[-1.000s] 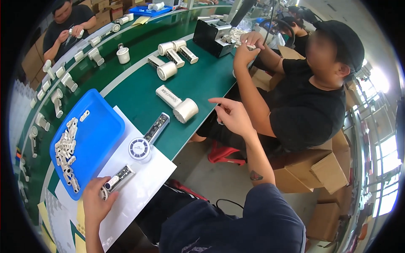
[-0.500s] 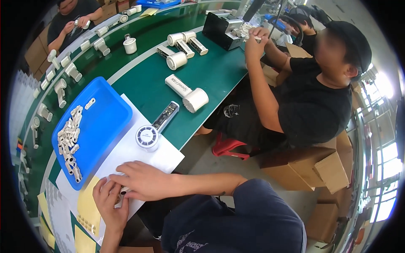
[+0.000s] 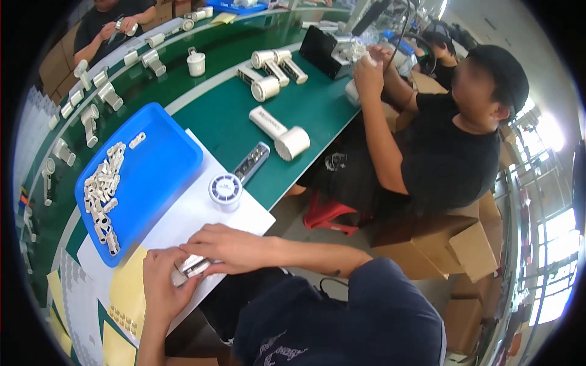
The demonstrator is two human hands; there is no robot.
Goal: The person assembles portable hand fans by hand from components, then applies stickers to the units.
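Observation:
Over the lower edge of the white paper point(image 3: 253, 222), my left hand point(image 3: 160, 280) and right hand point(image 3: 223, 247) meet, fingers closed around a small white part with a shiny dark strip point(image 3: 195, 264). Its exact kind is partly hidden by my fingers. Just beyond, a handheld fan point(image 3: 226, 190) with its inner board showing along the handle lies partly on the paper. To the left, a blue tray point(image 3: 165, 165) bears a heap of small white plastic pieces point(image 3: 101, 189), one lying apart. Yellow sheets with small tan stickers point(image 3: 122, 314) lie beside my left hand.
A white handheld fan point(image 3: 290, 141) lies on the green table, with several more point(image 3: 265, 88) behind it. Fan parts line the curved green conveyor point(image 3: 174, 79). A co-worker in black point(image 3: 452, 134) sits at the right by cardboard boxes point(image 3: 421, 247); another works across the belt.
My hands have shifted slightly right, and the part between them has come more into sight. The whole view has tilted a little. The right-hand co-worker's hands have moved slightly.

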